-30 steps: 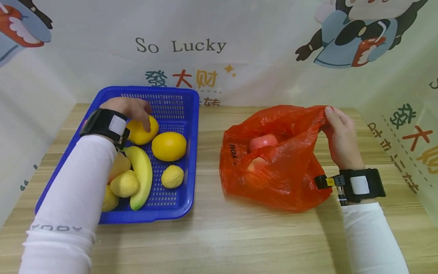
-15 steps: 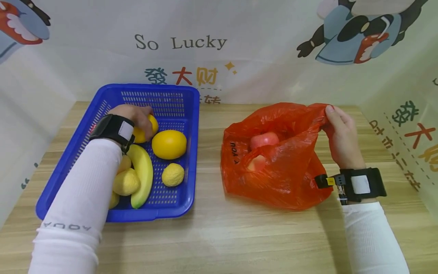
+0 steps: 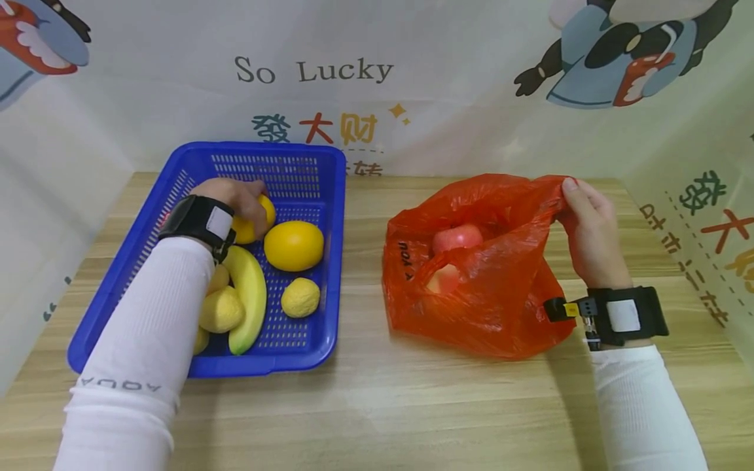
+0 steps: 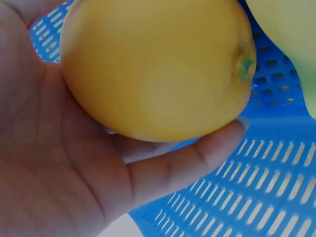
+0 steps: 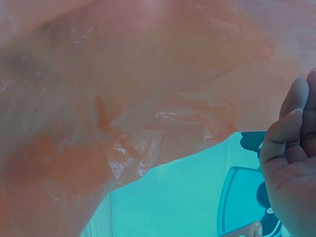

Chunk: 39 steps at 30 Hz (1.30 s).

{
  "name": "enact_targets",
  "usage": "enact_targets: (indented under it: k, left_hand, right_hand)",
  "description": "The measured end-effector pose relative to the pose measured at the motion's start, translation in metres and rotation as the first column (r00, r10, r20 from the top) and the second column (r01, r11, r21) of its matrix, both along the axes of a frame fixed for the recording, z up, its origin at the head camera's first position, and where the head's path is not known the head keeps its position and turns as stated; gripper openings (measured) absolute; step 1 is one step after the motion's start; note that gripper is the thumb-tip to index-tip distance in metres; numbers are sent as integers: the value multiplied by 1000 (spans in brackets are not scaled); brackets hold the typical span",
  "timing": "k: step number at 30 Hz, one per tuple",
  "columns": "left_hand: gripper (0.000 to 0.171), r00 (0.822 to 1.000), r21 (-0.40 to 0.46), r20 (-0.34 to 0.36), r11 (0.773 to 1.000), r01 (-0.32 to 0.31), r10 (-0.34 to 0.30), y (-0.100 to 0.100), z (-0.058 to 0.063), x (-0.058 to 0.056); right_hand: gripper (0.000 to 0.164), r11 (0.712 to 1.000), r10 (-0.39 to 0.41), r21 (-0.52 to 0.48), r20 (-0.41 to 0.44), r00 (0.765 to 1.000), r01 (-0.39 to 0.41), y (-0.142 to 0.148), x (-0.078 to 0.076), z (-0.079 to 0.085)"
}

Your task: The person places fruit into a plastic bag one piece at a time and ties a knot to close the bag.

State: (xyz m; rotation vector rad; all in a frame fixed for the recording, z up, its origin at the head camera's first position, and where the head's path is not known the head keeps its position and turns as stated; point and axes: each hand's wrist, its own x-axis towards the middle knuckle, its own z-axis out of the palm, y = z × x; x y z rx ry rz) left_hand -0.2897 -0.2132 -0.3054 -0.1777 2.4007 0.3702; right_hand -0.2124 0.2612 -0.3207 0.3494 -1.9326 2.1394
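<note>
An orange [image 3: 254, 222], at the back of the blue basket [image 3: 177, 190] on the desk, is sitting cupped in the left hand [image 3: 238, 199] while the right hand [image 3: 589, 229] is pinching the red bag [image 3: 489, 288] open; its smooth round skin could be slipping from the loosely curled fingers [image 4: 197, 163], or the thin rim sagging shut.

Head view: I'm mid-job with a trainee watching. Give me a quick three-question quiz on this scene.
1. True or false: the left hand grips an orange inside the blue basket.
2. What does the right hand hold? A) a banana B) the edge of the red bag C) nothing
3. Which long yellow fruit lies in the basket beside the left forearm?

Key: 1 true; 2 B; 3 the banana.
</note>
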Motion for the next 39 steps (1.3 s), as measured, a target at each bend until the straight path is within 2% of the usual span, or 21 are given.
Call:
enact_targets:
  k: [5,7,12,18,20,23,29,35,39]
  left_hand:
    - [104,996,-52,1,994,94,-94,-1,-3,-4]
    - [104,995,-54,-1,993,101,-101,-3,-3,-5]
    - [103,995,-44,-28,995,93,-94,-7,-2,-1]
    - [115,995,-6,-58,997,81,-82,-6,3,2]
    - [112,994,15,-83,998,68,-67,-3,6,1]
    - [100,987,48,-157,998,40,-32,4,10,2]
    - [93,951,92,-309,995,42,-11,20,25,5]
    - [89,893,119,-451,990,71,-10,37,45,11]
    - [89,854,196,-520,973,119,0,54,60,20]
  right_hand:
    - [25,1000,-7,0,2,1000,7,1,1,1]
    - [25,1000,-4,-11,4,1000,4,0,1,1]
    - [26,1000,5,-9,7,1000,-5,-1,2,2]
    - [29,1000,3,2,5,1000,-3,0,3,4]
    - [29,1000,-3,0,0,1000,3,1,3,4]
    - [29,1000,0,-19,-5,1000,0,0,3,3]
    - [25,997,32,-75,-51,998,-36,-1,4,3]
    - [26,995,64,-70,-69,996,-69,-2,3,4]
    - [28,997,54,-42,-75,996,-57,-2,1,5]
